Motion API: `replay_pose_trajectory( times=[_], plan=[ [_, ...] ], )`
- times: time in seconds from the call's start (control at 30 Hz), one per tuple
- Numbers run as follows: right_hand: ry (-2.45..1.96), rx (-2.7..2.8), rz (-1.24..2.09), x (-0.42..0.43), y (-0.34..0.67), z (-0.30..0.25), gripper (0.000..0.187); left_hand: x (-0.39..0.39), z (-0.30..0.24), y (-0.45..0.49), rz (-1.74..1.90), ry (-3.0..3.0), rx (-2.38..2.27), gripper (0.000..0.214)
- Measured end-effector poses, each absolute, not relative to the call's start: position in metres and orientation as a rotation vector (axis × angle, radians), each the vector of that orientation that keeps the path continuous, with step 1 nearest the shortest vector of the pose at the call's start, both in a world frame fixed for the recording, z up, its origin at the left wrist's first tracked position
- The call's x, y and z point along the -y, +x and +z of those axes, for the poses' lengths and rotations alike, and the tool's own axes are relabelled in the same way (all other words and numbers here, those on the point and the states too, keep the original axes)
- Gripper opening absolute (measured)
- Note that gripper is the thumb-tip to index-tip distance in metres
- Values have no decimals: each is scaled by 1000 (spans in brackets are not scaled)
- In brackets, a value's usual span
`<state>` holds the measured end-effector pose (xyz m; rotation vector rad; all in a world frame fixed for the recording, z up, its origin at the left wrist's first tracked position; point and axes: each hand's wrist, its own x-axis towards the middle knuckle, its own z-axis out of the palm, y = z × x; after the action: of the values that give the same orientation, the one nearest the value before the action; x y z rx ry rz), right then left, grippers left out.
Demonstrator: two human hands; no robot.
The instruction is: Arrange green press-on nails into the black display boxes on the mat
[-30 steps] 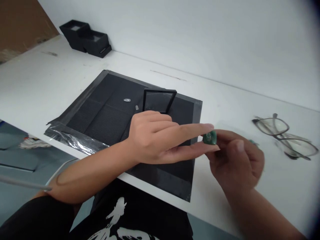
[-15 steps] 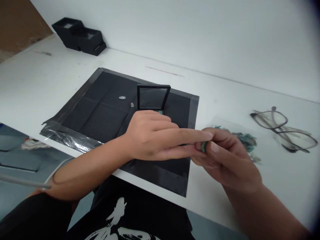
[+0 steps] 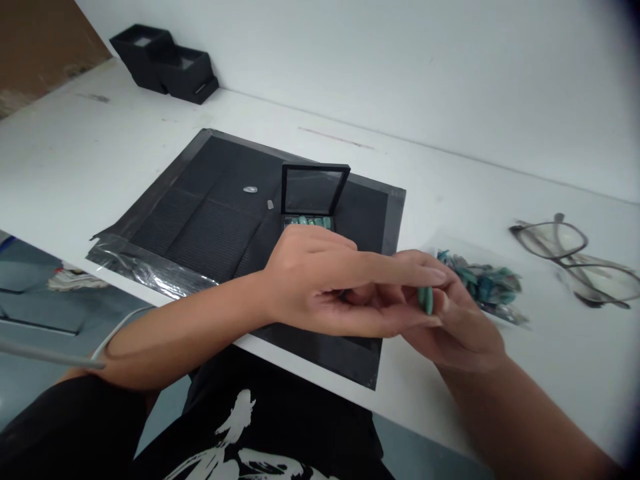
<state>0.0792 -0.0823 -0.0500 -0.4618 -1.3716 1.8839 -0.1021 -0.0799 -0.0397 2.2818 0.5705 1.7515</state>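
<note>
Over the right edge of the black mat [image 3: 200, 213], my two hands meet around small flat green stones [image 3: 425, 300], at least two seen edge-on. My left hand [image 3: 320, 283] reaches across, its index finger above the stones and its thumb below them, closed on their ends. My right hand [image 3: 460, 327] also holds them, with its thumb against their right side; its other fingers are partly hidden. Behind my left hand stands an open black box [image 3: 284, 190] with a clear lid window [image 3: 315, 190]. Several green stones [image 3: 315, 222] sit in a row inside, partly covered by my hand.
A clear bag of blue-green stones [image 3: 485, 283] lies right of my hands, with eyeglasses [image 3: 565, 257] beyond. Two small pale pieces, an oval one [image 3: 251, 190] and a smaller one [image 3: 270, 205], rest on the mat. Black boxes [image 3: 165, 63] stand at the back left.
My left hand has moved slightly right, and its index finger and thumb have spread around the green stones. More of the stones shows between my hands, and the box's row is more visible.
</note>
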Motion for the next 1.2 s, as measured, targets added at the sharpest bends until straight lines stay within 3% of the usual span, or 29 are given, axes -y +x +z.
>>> replay_pose_trajectory(
  times=[0.2,0.53,0.77,1.2],
  plan=[
    [-469,1303,1914,78,84,-50,13,80,-39,-106,1733,2327,-649,23],
    [-346,1390,2012,77,88,-55,21,81,-38,-107,1604,2344,-566,7],
    [-341,1469,1952,79,88,-55,29,80,-44,-98,1767,2339,-575,5],
    [-488,1524,1943,77,85,-50,18,81,-49,-100,1787,2665,-609,13]
  ],
)
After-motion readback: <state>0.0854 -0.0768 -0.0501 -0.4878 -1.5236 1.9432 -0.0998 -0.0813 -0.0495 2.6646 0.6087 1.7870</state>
